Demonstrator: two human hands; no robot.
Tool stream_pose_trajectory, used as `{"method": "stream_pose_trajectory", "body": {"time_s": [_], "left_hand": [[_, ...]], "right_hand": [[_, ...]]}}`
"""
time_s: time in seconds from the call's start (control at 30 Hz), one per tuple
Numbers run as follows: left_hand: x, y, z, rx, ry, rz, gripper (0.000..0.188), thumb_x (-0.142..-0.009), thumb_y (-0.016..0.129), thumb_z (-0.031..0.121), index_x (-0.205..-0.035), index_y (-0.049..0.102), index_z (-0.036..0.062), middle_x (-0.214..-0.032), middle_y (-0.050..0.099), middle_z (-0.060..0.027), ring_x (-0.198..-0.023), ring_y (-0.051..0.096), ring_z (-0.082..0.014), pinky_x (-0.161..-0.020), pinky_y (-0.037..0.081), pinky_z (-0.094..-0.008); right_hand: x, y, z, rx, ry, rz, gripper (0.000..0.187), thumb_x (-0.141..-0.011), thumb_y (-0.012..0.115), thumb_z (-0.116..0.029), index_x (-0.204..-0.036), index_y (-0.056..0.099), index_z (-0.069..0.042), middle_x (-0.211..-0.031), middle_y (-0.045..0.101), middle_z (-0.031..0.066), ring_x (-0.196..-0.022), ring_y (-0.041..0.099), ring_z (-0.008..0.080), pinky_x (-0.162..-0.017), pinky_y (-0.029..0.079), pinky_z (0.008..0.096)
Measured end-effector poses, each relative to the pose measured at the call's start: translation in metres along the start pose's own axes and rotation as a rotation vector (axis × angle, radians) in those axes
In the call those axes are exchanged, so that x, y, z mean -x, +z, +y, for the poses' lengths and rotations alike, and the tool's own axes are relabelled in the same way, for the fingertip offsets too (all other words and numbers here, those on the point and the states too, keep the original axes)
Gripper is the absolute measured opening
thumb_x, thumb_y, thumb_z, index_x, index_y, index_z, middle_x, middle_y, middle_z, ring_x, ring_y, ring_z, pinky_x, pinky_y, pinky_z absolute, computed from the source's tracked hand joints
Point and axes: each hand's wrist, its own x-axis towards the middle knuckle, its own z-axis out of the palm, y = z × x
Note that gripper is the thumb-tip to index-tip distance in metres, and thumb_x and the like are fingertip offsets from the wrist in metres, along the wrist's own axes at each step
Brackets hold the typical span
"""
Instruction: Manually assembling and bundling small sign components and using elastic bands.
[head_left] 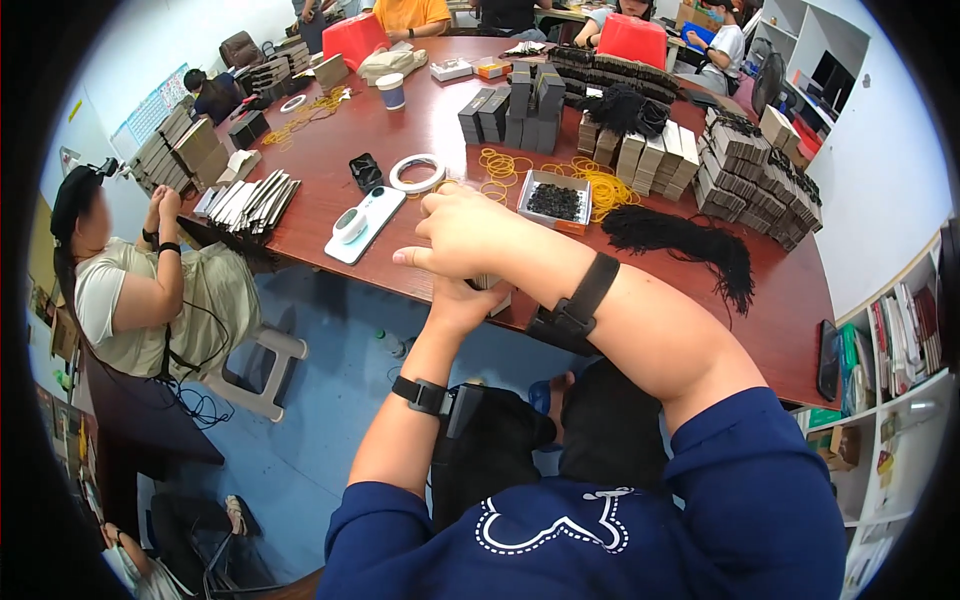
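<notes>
My left hand (462, 303) is at the table's near edge, closed round a small tan bundle (497, 298); most of it is hidden by my hands. Just above it, my right hand (462, 232) crosses over with fingers curled and thumb pointing left. Whatever those fingers hold is out of sight. Beyond my right hand lie a white tape ring (418, 174) and loose yellow rubber bands (497, 168). A phone-like white and teal device (365, 226) lies to the left. Right of my hand is an open box (556, 200) of small black pieces.
A heap of black cords (690, 240) and stacked grey-tan bundles (755, 170) occupy the table's right side. A paper cup (391, 92) stands farther back. A seated co-worker (130, 270) is at left beside a pile of cards (250, 204). Red tubs (632, 40) stand at the far side.
</notes>
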Motion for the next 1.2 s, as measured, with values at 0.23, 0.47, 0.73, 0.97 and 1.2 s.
{"method": "stream_pose_trajectory", "body": {"time_s": [0.23, 0.47, 0.73, 0.97, 1.2], "left_hand": [[-0.004, 0.002, -0.027, -0.003, 0.028, 0.093, 0.098, -0.06, 0.081, 0.016, -0.137, 0.022, 0.0012, -0.117, 0.046, -0.0105, -0.106, 0.05, -0.0209, -0.093, 0.043, -0.0354], [-0.006, 0.001, -0.007, 0.013, -0.123, 0.08, 0.107, -0.051, 0.082, 0.021, -0.137, 0.022, -0.0005, -0.123, 0.042, -0.0165, -0.113, 0.046, -0.0278, -0.097, 0.039, -0.0398], [0.002, -0.001, 0.005, 0.186, -0.091, 0.005, 0.108, -0.055, 0.081, 0.015, -0.139, 0.014, 0.0006, -0.119, 0.044, -0.0107, -0.108, 0.048, -0.0203, -0.095, 0.041, -0.0352], [-0.003, 0.001, 0.003, 0.168, -0.084, 0.011, 0.11, -0.056, 0.081, 0.014, -0.141, 0.012, 0.0017, -0.12, 0.043, -0.0108, -0.109, 0.048, -0.0208, -0.095, 0.042, -0.0358], [-0.002, 0.0, -0.004, 0.242, -0.162, -0.003, 0.109, -0.056, 0.079, 0.011, -0.141, 0.011, 0.0021, -0.12, 0.044, -0.0106, -0.109, 0.049, -0.0203, -0.094, 0.042, -0.0354]], "right_hand": [[-0.015, -0.038, 0.094, -0.442, -0.104, 0.189, 0.04, -0.093, 0.044, -0.037, -0.112, 0.063, -0.007, -0.102, 0.065, 0.0123, -0.093, 0.061, 0.0233, -0.083, 0.048, 0.0373], [0.06, -0.006, 0.276, 0.211, 0.481, -0.141, 0.012, -0.069, 0.062, -0.015, -0.077, 0.068, -0.009, -0.07, 0.064, 0.0143, -0.065, 0.062, 0.0312, -0.061, 0.051, 0.0417], [0.07, 0.032, 0.265, 0.165, 0.641, -0.06, 0.02, -0.071, 0.069, -0.018, -0.087, 0.071, -0.007, -0.087, 0.067, 0.0163, -0.084, 0.065, 0.0325, -0.077, 0.051, 0.0401], [0.067, 0.031, 0.262, 0.13, 0.653, -0.02, 0.018, -0.071, 0.071, -0.016, -0.086, 0.071, -0.006, -0.09, 0.067, 0.0177, -0.088, 0.065, 0.0323, -0.079, 0.052, 0.0395], [0.078, 0.028, 0.262, 0.042, 0.605, 0.129, 0.018, -0.07, 0.073, -0.016, -0.085, 0.071, -0.006, -0.087, 0.067, 0.0171, -0.086, 0.065, 0.0315, -0.078, 0.051, 0.0391]]}}
